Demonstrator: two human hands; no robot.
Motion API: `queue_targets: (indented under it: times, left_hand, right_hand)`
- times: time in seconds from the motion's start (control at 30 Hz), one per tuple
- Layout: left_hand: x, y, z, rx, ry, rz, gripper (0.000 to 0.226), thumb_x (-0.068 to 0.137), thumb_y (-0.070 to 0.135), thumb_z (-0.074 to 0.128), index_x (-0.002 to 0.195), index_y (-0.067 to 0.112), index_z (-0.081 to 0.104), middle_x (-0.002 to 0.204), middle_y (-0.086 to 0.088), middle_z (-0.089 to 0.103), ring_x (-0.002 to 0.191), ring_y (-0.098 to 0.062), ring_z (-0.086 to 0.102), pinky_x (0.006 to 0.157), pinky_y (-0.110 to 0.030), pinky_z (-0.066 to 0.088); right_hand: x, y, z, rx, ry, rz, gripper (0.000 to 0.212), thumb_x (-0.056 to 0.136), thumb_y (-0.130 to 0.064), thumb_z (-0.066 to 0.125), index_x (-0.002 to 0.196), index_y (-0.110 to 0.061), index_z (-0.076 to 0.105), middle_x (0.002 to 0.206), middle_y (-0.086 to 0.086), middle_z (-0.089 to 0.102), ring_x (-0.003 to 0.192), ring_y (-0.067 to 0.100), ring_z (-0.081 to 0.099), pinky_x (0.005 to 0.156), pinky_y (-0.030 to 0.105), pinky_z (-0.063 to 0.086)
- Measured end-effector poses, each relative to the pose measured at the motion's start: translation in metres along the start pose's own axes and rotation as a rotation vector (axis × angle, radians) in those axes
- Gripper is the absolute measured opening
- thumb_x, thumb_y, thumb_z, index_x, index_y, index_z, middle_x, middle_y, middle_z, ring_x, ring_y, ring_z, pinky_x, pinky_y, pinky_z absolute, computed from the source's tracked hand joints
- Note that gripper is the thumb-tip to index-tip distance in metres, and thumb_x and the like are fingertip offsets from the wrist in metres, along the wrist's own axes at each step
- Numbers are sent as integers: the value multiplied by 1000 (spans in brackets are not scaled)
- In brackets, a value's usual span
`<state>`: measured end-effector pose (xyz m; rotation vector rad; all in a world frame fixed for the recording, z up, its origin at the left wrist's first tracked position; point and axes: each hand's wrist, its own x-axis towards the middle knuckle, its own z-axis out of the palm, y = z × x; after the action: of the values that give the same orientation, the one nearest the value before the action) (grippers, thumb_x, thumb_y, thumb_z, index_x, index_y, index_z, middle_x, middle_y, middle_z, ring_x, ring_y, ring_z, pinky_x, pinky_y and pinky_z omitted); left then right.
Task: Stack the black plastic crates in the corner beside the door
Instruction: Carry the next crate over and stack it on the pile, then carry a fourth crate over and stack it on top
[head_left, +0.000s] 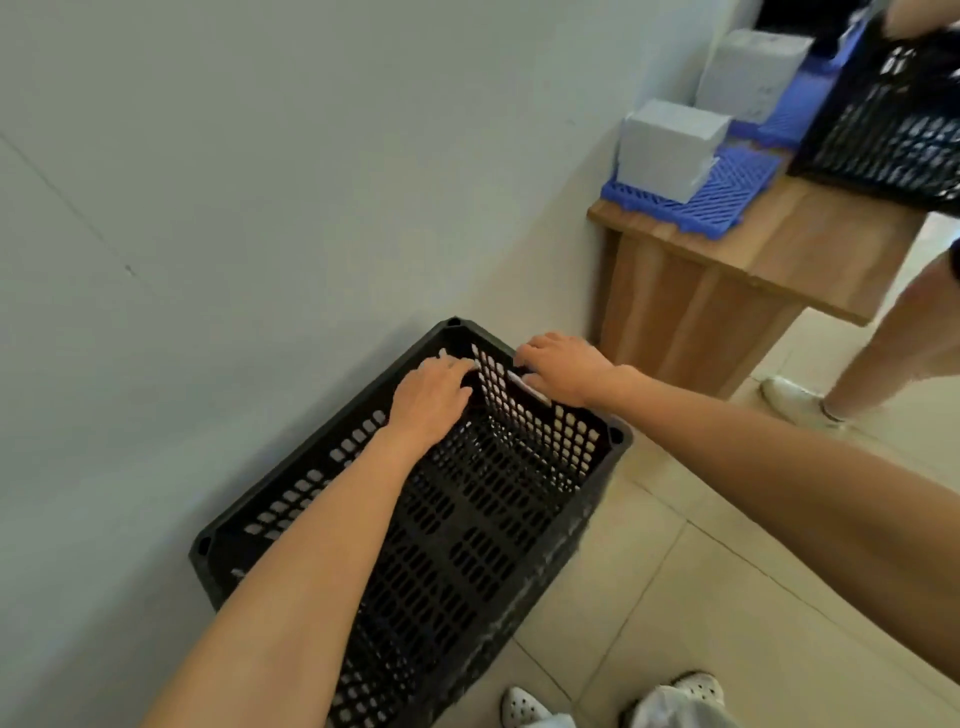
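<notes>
A black perforated plastic crate (311, 478) stands on the tiled floor, its long side against the pale wall. Both my arms reach over it to its far end wall. My left hand (431, 397) is inside the crate with fingers curled at the top of that end wall. My right hand (563, 371) grips the same wall's rim by the handle slot from outside. A second black crate (893, 135) hangs at the top right, held by another person whose hands are mostly out of frame.
A wooden table (727, 291) stands just beyond the crate against the wall, carrying blue plastic grids (727, 197) and two white boxes (670, 145). The other person's leg (893, 338) and shoe are at the right. My own shoes (519, 706) are near the crate's close end.
</notes>
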<state>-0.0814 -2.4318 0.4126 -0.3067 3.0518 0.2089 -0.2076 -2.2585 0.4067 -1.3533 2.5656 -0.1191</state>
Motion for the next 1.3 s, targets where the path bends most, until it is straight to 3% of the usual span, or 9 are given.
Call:
queue_targets:
  times: [0.13, 0.37, 0.5, 0.6, 0.97, 1.3]
  left_hand:
    - [33, 111, -4, 65, 3, 167, 32, 98, 28, 51, 128, 24, 59, 126, 1, 64, 117, -22, 58, 92, -41, 51]
    - [82, 310, 12, 87, -116, 403, 31, 94, 28, 57, 125, 23, 60, 125, -4, 63, 115, -28, 59, 92, -39, 49]
    - [93, 421, 25, 152, -119, 585, 30, 95, 32, 55, 124, 27, 60, 125, -1, 63, 116, -25, 59, 92, -41, 49]
    - [93, 506, 36, 125, -130, 733, 30, 95, 29, 54, 123, 24, 62, 123, -1, 65, 113, -25, 61, 94, -39, 50]
    - [34, 788, 100, 189, -306, 1301, 36, 96, 30, 54, 132, 27, 56, 132, 4, 60, 122, -22, 55, 94, -33, 43]
    - [10, 987, 158, 256, -391, 1653, 39, 94, 28, 58, 133, 27, 55, 126, 2, 64, 119, -22, 58, 95, -37, 44]
  right_hand:
    - [-74, 66, -2, 130, -14, 123, 33, 94, -35, 48, 125, -23, 53, 128, 7, 55, 122, 28, 48, 94, 41, 43]
    - [-224, 206, -9, 125, 7, 382, 34, 93, -37, 49, 122, -19, 49, 126, 9, 54, 118, 31, 49, 92, 43, 45]
    - [-327, 271, -6, 177, 49, 605, 32, 95, -34, 44, 123, -19, 50, 123, 8, 56, 115, 30, 52, 89, 42, 45]
    - [-404, 307, 2, 224, 138, 814, 31, 95, -29, 43, 121, -16, 53, 119, 9, 59, 105, 29, 57, 78, 37, 45]
    - [-658, 353, 71, 359, 162, 1418, 30, 95, -34, 44, 123, -24, 48, 126, 1, 56, 114, 25, 54, 81, 37, 45]
    - [-796, 402, 91, 531, 242, 1735, 35, 94, -31, 48, 127, -21, 49, 131, 3, 56, 117, 26, 54, 89, 38, 46]
